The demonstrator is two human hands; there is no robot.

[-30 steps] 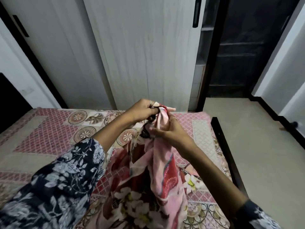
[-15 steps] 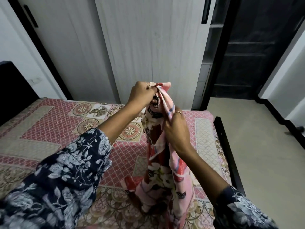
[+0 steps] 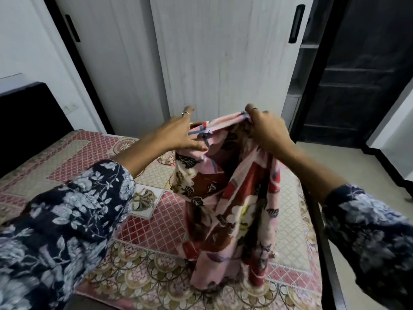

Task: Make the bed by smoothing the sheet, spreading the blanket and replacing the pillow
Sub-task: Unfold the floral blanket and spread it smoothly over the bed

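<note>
Far left there's a dark headboard, then the bed with its patterned sheet lying pretty flat already; behind it the white wardrobe. The left hand is up over the bed with fingers fanned out straight, thumb side touching the left part of the blanket's top edge; looks to me like it's sliding along that edge rather than gripping, though it's a bit blurry. The blanket is bunched and hanging in the air between both hands, its bottom end touching the sheet near the bed's right edge. The right hand has its fingers curled tight round the top hem, so that's the one carrying the weight; further right is bare floor and a dark doorway.

My take on the step: this is finding the corners before spreading; left hand should run along the hem until it hits a corner, pinch it, then pull the hands well apart so the folds drop out; lift high enough that the bottom clears the sheet, otherwise it'll drag wrinkles into it. No pillow in view.
</note>
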